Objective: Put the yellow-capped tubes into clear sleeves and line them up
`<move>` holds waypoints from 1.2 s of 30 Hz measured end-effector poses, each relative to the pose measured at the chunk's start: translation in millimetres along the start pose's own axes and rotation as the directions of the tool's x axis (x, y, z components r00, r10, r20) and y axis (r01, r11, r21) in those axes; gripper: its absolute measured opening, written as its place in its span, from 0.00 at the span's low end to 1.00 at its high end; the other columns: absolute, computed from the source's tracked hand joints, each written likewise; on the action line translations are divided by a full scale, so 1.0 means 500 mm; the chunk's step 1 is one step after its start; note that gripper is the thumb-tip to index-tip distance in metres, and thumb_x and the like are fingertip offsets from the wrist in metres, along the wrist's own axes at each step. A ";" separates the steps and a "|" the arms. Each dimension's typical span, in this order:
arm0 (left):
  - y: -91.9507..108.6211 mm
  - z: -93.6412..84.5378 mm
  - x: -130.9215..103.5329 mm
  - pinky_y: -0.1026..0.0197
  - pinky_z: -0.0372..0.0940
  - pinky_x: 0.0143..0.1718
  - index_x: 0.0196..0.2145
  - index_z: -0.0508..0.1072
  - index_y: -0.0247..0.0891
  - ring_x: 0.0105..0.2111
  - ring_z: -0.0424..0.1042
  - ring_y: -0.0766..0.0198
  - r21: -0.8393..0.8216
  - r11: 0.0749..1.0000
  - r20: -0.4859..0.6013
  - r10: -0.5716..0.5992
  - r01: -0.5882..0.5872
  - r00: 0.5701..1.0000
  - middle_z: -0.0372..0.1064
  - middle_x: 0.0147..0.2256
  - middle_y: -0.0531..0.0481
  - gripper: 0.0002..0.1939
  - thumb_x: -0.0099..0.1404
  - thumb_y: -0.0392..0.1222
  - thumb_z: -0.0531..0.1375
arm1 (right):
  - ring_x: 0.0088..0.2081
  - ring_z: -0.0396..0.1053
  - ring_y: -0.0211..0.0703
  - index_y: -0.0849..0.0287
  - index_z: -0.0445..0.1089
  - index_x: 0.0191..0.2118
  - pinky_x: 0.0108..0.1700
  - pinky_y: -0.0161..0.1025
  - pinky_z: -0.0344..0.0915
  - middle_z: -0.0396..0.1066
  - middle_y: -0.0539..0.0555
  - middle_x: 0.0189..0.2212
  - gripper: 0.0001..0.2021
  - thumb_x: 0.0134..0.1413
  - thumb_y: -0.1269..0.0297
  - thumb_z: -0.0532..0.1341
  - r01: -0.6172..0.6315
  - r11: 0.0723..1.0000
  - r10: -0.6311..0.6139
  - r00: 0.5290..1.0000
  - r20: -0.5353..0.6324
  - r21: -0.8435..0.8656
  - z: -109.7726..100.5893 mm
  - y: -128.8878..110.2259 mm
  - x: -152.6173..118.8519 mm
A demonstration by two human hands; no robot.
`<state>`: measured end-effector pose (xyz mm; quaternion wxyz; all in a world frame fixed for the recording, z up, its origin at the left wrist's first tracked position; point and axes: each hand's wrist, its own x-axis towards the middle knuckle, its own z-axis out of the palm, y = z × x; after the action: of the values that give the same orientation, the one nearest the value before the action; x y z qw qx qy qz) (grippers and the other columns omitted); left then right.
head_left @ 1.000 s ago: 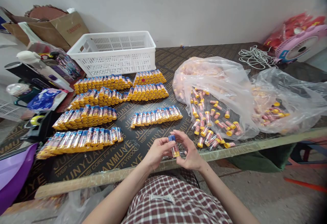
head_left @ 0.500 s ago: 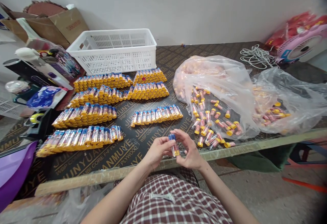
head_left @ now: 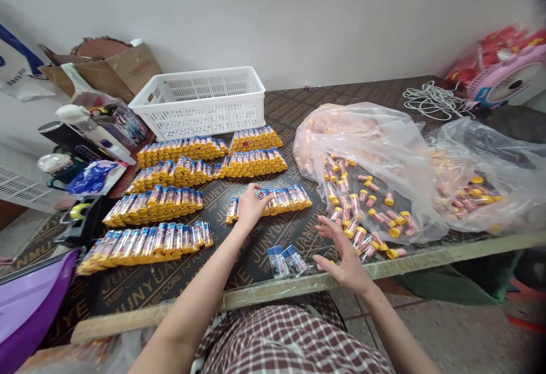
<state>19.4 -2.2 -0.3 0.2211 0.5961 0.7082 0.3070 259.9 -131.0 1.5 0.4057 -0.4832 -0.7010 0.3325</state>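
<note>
My left hand [head_left: 252, 208] reaches to the front row of small plastic tubes [head_left: 290, 198] with blue tops and yellow ends. Its thumb and fingers are closed round a tube in that row, which the hand mostly hides. My right hand [head_left: 344, 257] hovers near the table's front edge, fingers apart, holding nothing. Just left of it lie two clear sleeves [head_left: 278, 261] with blue tops. Beyond the right hand, loose yellow-capped tubes [head_left: 356, 206] with reddish contents spill from a translucent plastic bag [head_left: 375, 126].
Several stacks of blue-topped tubes [head_left: 145, 240] fill the left of the table. Behind them stands a white plastic crate [head_left: 200, 109]. A tape dispenser [head_left: 81, 220] and purple bin [head_left: 38, 300] are at left. A second bag [head_left: 469, 152], a white cord [head_left: 435, 101] and a pink fan [head_left: 507, 81] occupy the right.
My hands, together on one blue-topped tube before, have parted. The left moved forward and left to the front row; the right let go and opened, shifting right. The view has shifted slightly.
</note>
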 end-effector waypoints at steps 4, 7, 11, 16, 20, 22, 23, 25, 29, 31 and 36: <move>0.007 -0.005 -0.014 0.62 0.54 0.31 0.44 0.68 0.38 0.29 0.70 0.57 0.173 0.982 -0.026 0.083 -0.077 0.996 0.70 0.25 0.48 0.20 0.60 0.55 0.57 | 0.56 0.59 0.52 0.51 0.55 0.59 0.55 0.53 0.60 0.58 0.58 0.57 0.29 0.52 0.62 0.62 0.027 0.983 -0.034 0.999 -0.034 -0.182 -0.030 0.013 -0.004; -0.008 -0.016 -0.060 0.63 0.54 0.30 0.37 0.71 0.39 0.27 0.68 0.60 0.135 0.981 0.023 0.136 -0.138 0.990 0.69 0.25 0.50 0.16 0.62 0.54 0.56 | 0.53 0.62 0.52 0.53 0.66 0.51 0.55 0.54 0.60 0.65 0.57 0.50 0.18 0.52 0.63 0.61 0.032 0.939 -0.065 0.994 -0.084 -0.341 -0.060 0.044 -0.006; -0.052 -0.006 -0.148 0.63 0.52 0.28 0.25 0.72 0.39 0.27 0.67 0.62 0.112 0.982 0.352 0.106 -0.155 0.930 0.69 0.25 0.51 0.13 0.54 0.52 0.64 | 0.41 0.67 0.51 0.57 0.73 0.39 0.44 0.50 0.65 0.70 0.57 0.36 0.10 0.50 0.63 0.63 0.033 0.889 0.012 0.995 0.095 -0.457 -0.078 0.077 -0.010; -0.084 0.031 -0.218 0.64 0.52 0.29 0.26 0.72 0.39 0.29 0.66 0.63 0.115 0.985 0.366 0.082 -0.132 0.927 0.67 0.28 0.52 0.07 0.52 0.42 0.66 | 0.37 0.66 0.48 0.56 0.74 0.35 0.39 0.43 0.63 0.69 0.55 0.32 0.09 0.51 0.58 0.63 0.048 0.870 0.173 0.902 0.396 -0.491 -0.053 0.070 -0.008; -0.083 0.037 -0.224 0.63 0.52 0.30 0.24 0.71 0.38 0.27 0.65 0.63 0.075 0.993 0.349 0.060 -0.091 0.935 0.68 0.26 0.52 0.05 0.55 0.40 0.63 | 0.35 0.65 0.46 0.56 0.72 0.28 0.37 0.41 0.60 0.68 0.54 0.30 0.08 0.53 0.59 0.61 0.055 0.872 0.201 0.866 0.458 -0.486 -0.040 0.065 -0.005; -0.082 0.034 -0.224 0.63 0.52 0.30 0.24 0.71 0.39 0.27 0.66 0.63 0.060 0.994 0.345 0.063 -0.089 0.936 0.69 0.26 0.51 0.05 0.56 0.39 0.62 | 0.35 0.65 0.46 0.57 0.70 0.28 0.37 0.41 0.60 0.68 0.53 0.30 0.09 0.54 0.59 0.60 0.039 0.879 0.207 0.866 0.455 -0.474 -0.039 0.063 -0.004; -0.082 0.032 -0.224 0.63 0.53 0.31 0.24 0.72 0.39 0.28 0.66 0.62 0.052 0.994 0.342 0.068 -0.091 0.937 0.70 0.26 0.51 0.05 0.57 0.38 0.61 | 0.35 0.65 0.45 0.57 0.69 0.28 0.37 0.40 0.60 0.68 0.53 0.30 0.09 0.56 0.59 0.59 0.018 0.887 0.213 0.870 0.444 -0.461 -0.039 0.061 -0.004; -0.082 0.029 -0.228 0.63 0.53 0.32 0.24 0.72 0.40 0.28 0.67 0.62 0.028 0.995 0.333 0.085 -0.100 0.939 0.70 0.26 0.51 0.05 0.58 0.37 0.60 | 0.33 0.65 0.44 0.56 0.66 0.30 0.36 0.39 0.61 0.68 0.51 0.29 0.10 0.59 0.58 0.55 -0.055 0.910 0.237 0.882 0.408 -0.411 -0.037 0.054 -0.002; -0.082 0.024 -0.237 0.63 0.54 0.32 0.25 0.71 0.41 0.29 0.66 0.63 0.007 0.991 0.298 0.125 -0.133 0.946 0.69 0.26 0.52 0.04 0.57 0.35 0.59 | 0.31 0.67 0.41 0.56 0.65 0.34 0.35 0.38 0.63 0.69 0.49 0.28 0.10 0.61 0.57 0.53 -0.172 0.955 0.243 0.920 0.307 -0.241 -0.021 0.035 0.004; -0.080 0.021 -0.238 0.63 0.55 0.33 0.24 0.70 0.40 0.30 0.66 0.63 -0.028 0.991 0.267 0.136 -0.134 0.954 0.68 0.26 0.52 0.04 0.56 0.35 0.60 | 0.31 0.67 0.41 0.56 0.66 0.34 0.34 0.38 0.63 0.69 0.50 0.30 0.10 0.58 0.56 0.55 -0.185 0.964 0.225 0.949 0.219 -0.190 -0.009 0.028 0.007; -0.068 0.008 -0.219 0.64 0.59 0.27 0.26 0.65 0.39 0.23 0.67 0.65 -0.451 0.876 0.272 -0.048 0.171 0.961 0.64 0.20 0.56 0.07 0.56 0.42 0.60 | 0.30 0.68 0.42 0.58 0.69 0.35 0.31 0.39 0.67 0.69 0.53 0.31 0.11 0.52 0.55 0.62 -0.248 0.969 0.247 0.967 -0.062 -0.009 0.023 0.015 0.011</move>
<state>19.2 -112.2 -32.7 0.4643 0.5175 0.6113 0.3780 251.6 -124.3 -8.9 0.3782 -0.5800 -0.6254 0.3599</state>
